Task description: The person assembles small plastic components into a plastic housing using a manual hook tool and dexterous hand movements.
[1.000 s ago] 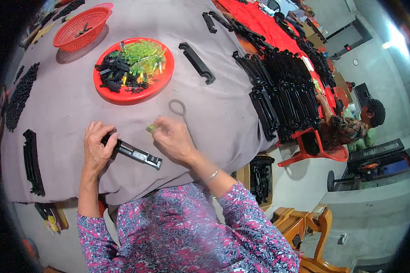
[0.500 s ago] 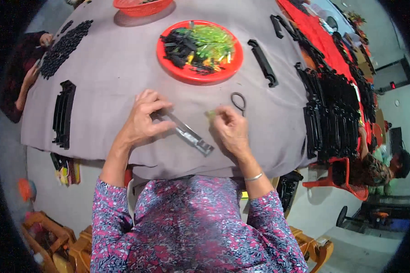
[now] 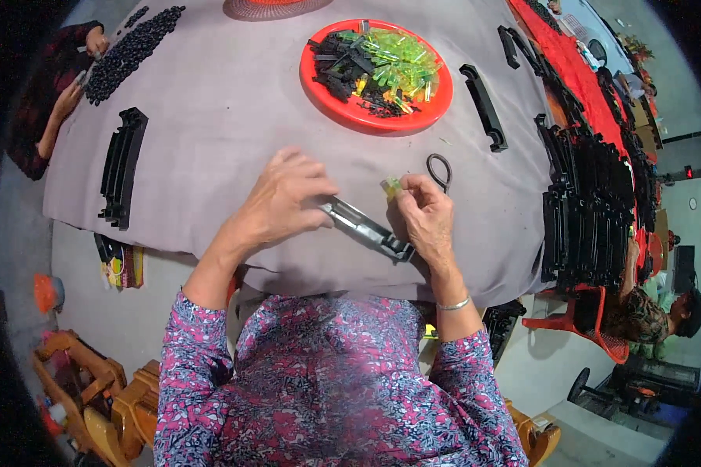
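"So, what is the left hand point(image 3: 287, 198) grasping?"
"Its fingers are gripping a long black plastic frame point(image 3: 368, 231) over the grey-clothed counter point(image 3: 210, 132); the right hand point(image 3: 428, 218) is pinching a translucent yellow-green piece point(image 3: 390, 187) nearby."

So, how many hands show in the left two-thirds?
4: left hand at the black strip; right hand pinching a green piece; co-worker's upper hand and lower hand beside small black parts, far left.

Held in the left hand point(image 3: 282, 196), a long, narrow black holder point(image 3: 364, 228), shiny and channelled along its length; slants down to the right, with its upper end hidden. Pinched in the right hand point(image 3: 428, 214), a small, translucent yellow-green piece point(image 3: 390, 187), apart from the holder.
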### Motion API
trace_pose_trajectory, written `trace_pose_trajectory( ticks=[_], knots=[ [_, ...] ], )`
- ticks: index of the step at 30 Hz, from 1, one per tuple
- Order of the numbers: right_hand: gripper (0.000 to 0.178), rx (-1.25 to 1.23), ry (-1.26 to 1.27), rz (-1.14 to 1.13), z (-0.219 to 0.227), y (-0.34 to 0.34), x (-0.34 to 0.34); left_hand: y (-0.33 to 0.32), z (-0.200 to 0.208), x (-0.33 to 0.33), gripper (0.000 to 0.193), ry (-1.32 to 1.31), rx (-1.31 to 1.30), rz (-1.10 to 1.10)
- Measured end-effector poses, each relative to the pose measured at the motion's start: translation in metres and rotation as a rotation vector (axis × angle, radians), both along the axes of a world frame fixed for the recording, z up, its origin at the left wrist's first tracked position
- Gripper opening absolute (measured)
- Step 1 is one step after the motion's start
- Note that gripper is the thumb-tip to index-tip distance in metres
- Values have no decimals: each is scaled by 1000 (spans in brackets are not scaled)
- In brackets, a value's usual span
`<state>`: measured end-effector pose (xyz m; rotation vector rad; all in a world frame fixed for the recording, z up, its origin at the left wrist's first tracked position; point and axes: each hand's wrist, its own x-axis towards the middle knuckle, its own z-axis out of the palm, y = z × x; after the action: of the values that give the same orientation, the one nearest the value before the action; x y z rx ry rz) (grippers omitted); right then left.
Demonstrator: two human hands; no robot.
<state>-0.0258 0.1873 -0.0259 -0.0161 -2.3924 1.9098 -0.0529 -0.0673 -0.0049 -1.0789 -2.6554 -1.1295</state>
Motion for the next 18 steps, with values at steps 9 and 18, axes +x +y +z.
trace_pose_trajectory(
  ticks=[9, 18],
  knots=[
    [10, -194, -157, 37, 13, 5, -5, 14, -2, 10, 33, 83, -19, -9],
    [10, -155, -148, 23, 6, 9, -7, 16, -10, 9, 33, 102, 67, -17]
  ],
)
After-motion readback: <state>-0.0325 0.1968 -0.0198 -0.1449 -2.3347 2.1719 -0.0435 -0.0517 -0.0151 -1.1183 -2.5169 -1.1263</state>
